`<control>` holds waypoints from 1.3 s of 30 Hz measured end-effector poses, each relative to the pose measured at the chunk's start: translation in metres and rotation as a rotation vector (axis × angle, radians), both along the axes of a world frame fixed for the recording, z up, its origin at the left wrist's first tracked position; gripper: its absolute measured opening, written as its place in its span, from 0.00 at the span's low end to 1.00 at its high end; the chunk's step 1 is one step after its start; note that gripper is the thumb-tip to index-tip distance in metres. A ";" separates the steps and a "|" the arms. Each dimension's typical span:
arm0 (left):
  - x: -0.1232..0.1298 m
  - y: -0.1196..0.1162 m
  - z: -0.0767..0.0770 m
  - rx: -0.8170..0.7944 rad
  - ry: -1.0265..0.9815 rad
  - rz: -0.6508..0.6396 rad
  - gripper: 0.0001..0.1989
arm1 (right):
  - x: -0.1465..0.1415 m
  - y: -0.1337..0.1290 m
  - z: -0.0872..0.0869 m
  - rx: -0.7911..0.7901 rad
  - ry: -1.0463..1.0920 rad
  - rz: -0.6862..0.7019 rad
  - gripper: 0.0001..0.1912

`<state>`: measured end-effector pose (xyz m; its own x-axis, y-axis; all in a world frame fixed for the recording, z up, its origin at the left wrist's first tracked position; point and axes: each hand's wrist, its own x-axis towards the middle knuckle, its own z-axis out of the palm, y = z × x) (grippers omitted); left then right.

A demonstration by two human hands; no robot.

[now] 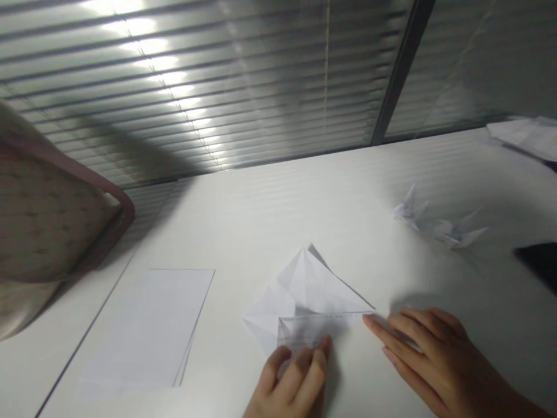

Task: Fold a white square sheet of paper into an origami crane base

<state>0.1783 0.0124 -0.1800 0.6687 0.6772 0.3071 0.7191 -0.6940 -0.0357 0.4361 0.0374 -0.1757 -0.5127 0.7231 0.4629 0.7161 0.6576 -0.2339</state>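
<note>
Ok so your left hand (289,380) is curled a bit, fingers draped over the bottom edge of the folded white paper sheet (304,287). It could be pinching or just pressing down, you honestly can't tell from this angle. Your right hand (429,363) is open and nearly flat, with its fingertips (369,323) right at the end of the folded-up flap (313,331).

So the sheet sits right between your 2 hands, flat on the white table (331,215), its point aiming away from you. Looks like you're on the step of setting that bottom flap and its crease. The next move calls for keeping that top edge lined up, then running your fingers firmly along the fold so it's crisp.

Past your right fingertips, 2 small paper cranes (430,220) sit up the table, with a dark object (539,264) and some loose papers (524,136) farther out. Left of your left hand is a stack of blank paper (148,328), and beyond that a beige thing with a pink rim (126,209) pokes in. Window blinds (174,87) run along the far side.
</note>
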 end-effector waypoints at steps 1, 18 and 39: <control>0.000 0.001 -0.002 0.034 -0.030 -0.012 0.15 | -0.001 0.000 -0.001 -0.008 0.001 -0.002 0.17; 0.008 0.014 0.017 -0.092 0.098 -0.140 0.17 | -0.004 -0.005 -0.010 -0.007 -0.010 -0.044 0.17; 0.016 0.026 0.029 -0.204 0.178 -0.192 0.25 | 0.011 0.008 -0.013 -0.119 0.158 -0.074 0.10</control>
<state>0.1941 0.0387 -0.1512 0.8210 0.5692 0.0449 0.5695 -0.8219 0.0048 0.4469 0.0457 -0.1891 -0.3841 0.8102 0.4428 0.7093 0.5660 -0.4202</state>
